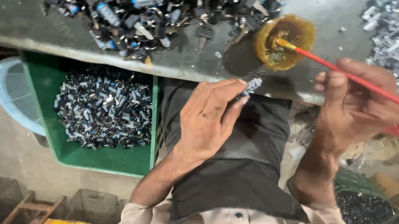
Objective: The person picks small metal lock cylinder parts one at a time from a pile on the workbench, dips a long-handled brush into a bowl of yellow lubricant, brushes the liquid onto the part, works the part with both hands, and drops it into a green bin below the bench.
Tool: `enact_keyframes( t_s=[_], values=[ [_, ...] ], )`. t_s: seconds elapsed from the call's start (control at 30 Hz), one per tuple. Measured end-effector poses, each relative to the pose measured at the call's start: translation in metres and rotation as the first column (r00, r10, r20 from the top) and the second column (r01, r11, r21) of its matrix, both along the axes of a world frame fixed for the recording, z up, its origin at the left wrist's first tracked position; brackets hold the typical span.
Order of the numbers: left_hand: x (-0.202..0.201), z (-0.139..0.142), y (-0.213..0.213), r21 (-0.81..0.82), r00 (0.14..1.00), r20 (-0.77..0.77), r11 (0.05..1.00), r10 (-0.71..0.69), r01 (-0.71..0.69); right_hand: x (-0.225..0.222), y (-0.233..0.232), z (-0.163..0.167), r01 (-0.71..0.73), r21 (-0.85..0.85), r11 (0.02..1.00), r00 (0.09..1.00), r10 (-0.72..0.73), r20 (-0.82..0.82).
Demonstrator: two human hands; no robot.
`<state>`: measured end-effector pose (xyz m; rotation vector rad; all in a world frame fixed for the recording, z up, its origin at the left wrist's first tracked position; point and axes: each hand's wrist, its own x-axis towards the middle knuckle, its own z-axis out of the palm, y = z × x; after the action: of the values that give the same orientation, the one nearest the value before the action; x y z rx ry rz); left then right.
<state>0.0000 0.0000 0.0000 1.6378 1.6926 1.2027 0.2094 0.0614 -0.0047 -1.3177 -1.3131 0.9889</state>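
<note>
Left hand (208,119) pinching small key part (252,86) just below table edge (174,71). Right hand (359,103) clamped on red brush (345,71), bristles in amber bowl (297,33) above edge. Green crate (94,159) lower left of edge.

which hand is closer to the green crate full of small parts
Left. The left hand, holding a small cylindrical part, is just right of the green crate. The right hand, holding a red brush, is farther right.
</note>
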Motion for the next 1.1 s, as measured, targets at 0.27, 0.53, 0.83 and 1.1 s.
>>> enact_keyframes(
  t_s=[0.27, 0.53, 0.83, 1.1],
  values=[
    [0.009, -0.012, 0.023, 0.121, 0.989, -0.143, 0.992, 0.039, -0.021, 0.025, 0.002, 0.005, -0.061, 0.082, 0.995, 0.96, 0.036, 0.276],
    [0.015, -0.011, 0.029, 0.137, 0.991, -0.128, 0.991, 0.026, -0.008, 0.031, -0.02, 0.0, 0.135, 0.081, 0.988, 0.991, -0.135, 0.001],
    [-0.018, 0.012, 0.002, -0.068, 0.929, -0.331, 0.986, -0.167, 0.154, 0.004, 0.0, 0.062, -0.054, -0.221, 0.974, 0.845, 0.163, 0.51],
    [-0.056, 0.016, 0.066, -0.505, 0.841, -0.534, 0.831, -0.088, -0.234, -0.021, 0.0, 0.044, -0.315, -0.614, 0.724, 0.82, 0.533, 0.208]
  ],
)
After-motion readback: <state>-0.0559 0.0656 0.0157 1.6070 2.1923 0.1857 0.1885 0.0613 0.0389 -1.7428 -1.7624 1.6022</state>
